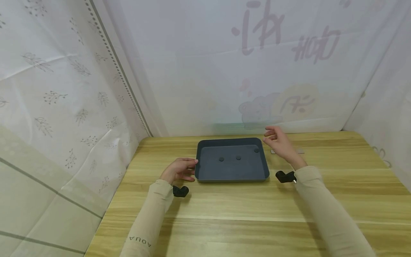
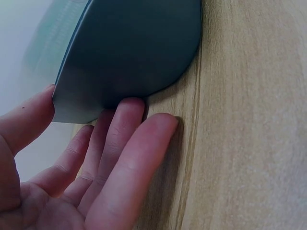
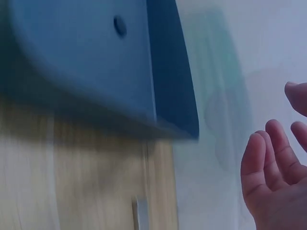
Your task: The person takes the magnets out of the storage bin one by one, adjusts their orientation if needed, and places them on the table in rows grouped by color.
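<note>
A dark blue-grey rectangular tray (image 1: 232, 169) sits at the middle of the wooden table. Three small dark round pieces (image 1: 238, 157) show on its floor; whether they are loose is unclear. My left hand (image 1: 180, 169) is at the tray's left side. In the left wrist view the thumb (image 2: 41, 103) touches the rim, while some fingertips meet the lower edge of the tray's wall (image 2: 129, 52). One finger stands clear of it. My right hand (image 1: 279, 142) hovers off the tray's far right corner, fingers loosely bent, holding nothing.
A thin flat grey strip (image 1: 300, 151) lies on the table (image 1: 218, 221) behind the right hand, partly hidden by it. Printed white cloth (image 1: 192, 71) hangs at the table's far edge and on both sides. Black wrist mounts (image 1: 285, 176) jut inward from both sleeves.
</note>
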The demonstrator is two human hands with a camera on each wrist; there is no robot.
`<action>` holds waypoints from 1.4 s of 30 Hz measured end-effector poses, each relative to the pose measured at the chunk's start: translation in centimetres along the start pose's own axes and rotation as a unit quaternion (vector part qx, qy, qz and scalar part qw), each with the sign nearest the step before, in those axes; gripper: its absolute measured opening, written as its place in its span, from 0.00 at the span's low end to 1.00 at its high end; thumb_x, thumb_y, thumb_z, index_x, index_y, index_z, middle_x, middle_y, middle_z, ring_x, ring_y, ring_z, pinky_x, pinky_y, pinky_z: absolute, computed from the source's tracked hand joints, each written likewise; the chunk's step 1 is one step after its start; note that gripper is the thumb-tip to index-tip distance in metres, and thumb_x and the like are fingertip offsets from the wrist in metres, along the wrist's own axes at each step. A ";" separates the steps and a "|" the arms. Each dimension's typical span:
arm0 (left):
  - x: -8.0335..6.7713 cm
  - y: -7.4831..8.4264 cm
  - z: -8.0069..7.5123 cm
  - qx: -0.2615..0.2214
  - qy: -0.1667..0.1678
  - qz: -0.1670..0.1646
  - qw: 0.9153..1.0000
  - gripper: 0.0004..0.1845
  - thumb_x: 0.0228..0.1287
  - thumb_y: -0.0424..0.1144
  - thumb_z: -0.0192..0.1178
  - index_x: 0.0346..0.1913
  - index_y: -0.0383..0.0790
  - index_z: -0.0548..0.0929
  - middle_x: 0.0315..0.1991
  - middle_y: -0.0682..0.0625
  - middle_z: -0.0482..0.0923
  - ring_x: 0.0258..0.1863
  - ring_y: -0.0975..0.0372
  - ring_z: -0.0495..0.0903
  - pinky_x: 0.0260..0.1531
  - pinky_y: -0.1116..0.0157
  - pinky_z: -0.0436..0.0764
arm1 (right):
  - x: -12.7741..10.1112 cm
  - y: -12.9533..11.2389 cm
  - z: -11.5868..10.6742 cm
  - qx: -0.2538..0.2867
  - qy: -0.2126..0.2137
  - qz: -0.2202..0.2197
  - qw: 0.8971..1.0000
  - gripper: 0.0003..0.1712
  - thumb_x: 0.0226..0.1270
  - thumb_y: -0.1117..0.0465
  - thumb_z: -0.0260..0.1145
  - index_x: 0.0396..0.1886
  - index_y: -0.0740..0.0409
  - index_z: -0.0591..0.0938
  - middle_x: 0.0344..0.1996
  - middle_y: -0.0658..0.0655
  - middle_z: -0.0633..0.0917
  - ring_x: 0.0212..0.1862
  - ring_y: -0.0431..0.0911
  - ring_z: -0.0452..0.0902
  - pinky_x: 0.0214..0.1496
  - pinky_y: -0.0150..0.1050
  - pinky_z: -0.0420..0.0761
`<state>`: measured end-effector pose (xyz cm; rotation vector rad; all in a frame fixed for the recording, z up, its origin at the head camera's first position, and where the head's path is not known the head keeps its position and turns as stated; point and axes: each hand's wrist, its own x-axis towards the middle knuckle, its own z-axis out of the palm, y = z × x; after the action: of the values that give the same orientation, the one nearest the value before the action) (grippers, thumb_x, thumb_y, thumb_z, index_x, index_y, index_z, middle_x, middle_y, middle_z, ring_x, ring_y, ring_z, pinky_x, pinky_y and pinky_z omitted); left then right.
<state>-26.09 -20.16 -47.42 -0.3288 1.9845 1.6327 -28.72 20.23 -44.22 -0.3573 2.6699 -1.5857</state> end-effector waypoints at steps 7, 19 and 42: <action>0.2 0.0 0.1 -0.001 0.001 -0.001 1.000 0.24 0.70 0.45 0.58 0.63 0.36 0.73 0.51 0.41 0.75 0.37 0.57 0.80 0.38 0.53 0.86 | 0.1 -1.1 3.3 0.049 -0.007 0.000 0.999 0.32 0.74 0.54 0.57 0.72 0.59 0.60 0.60 0.67 0.71 0.55 0.58 0.71 0.54 0.57 0.76; 0.1 0.1 0.2 0.006 0.003 0.002 1.000 0.24 0.70 0.45 0.57 0.63 0.35 0.73 0.49 0.42 0.76 0.38 0.58 0.81 0.39 0.54 0.86 | 0.5 -0.5 7.1 0.072 0.014 0.036 0.997 0.30 0.73 0.52 0.59 0.69 0.59 0.66 0.60 0.65 0.73 0.57 0.57 0.70 0.53 0.48 0.75; 0.5 -0.2 -0.1 -0.008 0.003 -0.007 1.000 0.22 0.70 0.45 0.58 0.61 0.36 0.74 0.45 0.44 0.75 0.36 0.58 0.80 0.37 0.54 0.86 | 0.5 1.2 9.7 -0.015 -0.025 0.029 0.999 0.22 0.71 0.59 0.61 0.61 0.62 0.76 0.58 0.65 0.72 0.53 0.57 0.72 0.51 0.51 0.77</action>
<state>-26.42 -20.25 -47.85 -0.3526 1.9700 1.6427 -28.13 12.29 -49.92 -0.3128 2.6437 -1.5021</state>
